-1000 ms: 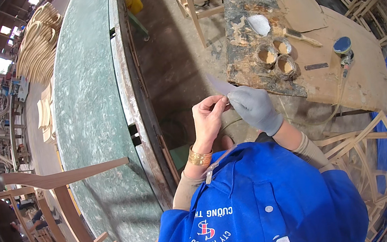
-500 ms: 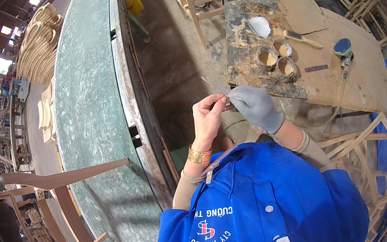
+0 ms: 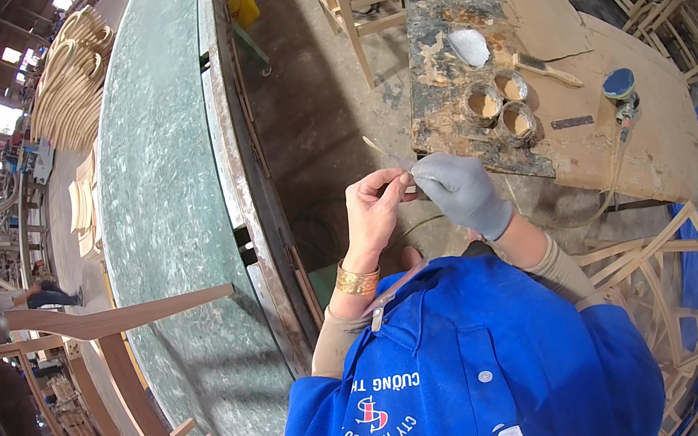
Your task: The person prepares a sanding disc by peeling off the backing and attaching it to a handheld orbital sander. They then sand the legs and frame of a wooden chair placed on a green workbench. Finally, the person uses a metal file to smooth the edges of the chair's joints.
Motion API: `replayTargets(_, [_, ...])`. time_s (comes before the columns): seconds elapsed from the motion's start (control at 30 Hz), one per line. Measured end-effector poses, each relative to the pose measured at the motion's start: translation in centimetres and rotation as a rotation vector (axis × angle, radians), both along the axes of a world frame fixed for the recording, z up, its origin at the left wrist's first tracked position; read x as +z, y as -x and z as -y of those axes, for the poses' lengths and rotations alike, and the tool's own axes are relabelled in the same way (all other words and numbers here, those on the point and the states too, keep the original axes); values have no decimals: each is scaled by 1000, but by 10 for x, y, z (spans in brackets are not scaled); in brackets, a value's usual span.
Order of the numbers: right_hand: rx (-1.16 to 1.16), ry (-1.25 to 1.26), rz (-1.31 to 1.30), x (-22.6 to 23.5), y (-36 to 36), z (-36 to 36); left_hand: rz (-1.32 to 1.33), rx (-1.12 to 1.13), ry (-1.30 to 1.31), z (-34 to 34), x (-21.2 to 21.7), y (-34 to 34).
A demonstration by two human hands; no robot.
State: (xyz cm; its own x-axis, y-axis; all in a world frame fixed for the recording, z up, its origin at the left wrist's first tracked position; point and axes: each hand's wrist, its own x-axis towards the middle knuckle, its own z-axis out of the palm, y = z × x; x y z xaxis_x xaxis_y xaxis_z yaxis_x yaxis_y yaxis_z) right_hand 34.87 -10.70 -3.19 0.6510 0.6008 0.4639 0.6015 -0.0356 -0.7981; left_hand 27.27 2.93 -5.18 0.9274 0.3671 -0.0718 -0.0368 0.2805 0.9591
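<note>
Workshop floor (image 3: pixel 296 92), grey and scuffed, runs between a mottled green table (image 3: pixel 153 156) and a paint-crusted board (image 3: pixel 435 23). Left hand (image 3: pixel 374 219), bare, gold bangle (image 3: pixel 358 282) at the wrist: thumb and forefinger pinched together; what lies between the tips is too small to tell. Right hand (image 3: pixel 462 195), in a grey glove, is closed, thumb against fingers, on the lower end of a strip (image 3: pixel 392 157). Strip is thin, pale, partly see-through, seen nearly edge-on; it slants up and left out of the grip, above floor, near the board's edge. On the board: three round tubs (image 3: pixel 517 121) of tan paste, grouped close, and a wood-handled brush (image 3: pixel 550 70).
</note>
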Motion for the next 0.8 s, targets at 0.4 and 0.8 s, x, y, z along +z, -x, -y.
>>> replayTargets(0.4, [40,72,145,1,-3,3,-47,37,-151,2,4,0])
replayTargets(0.8, [54,2,-353,3,-5,14,19,-21,-51,6,6,2])
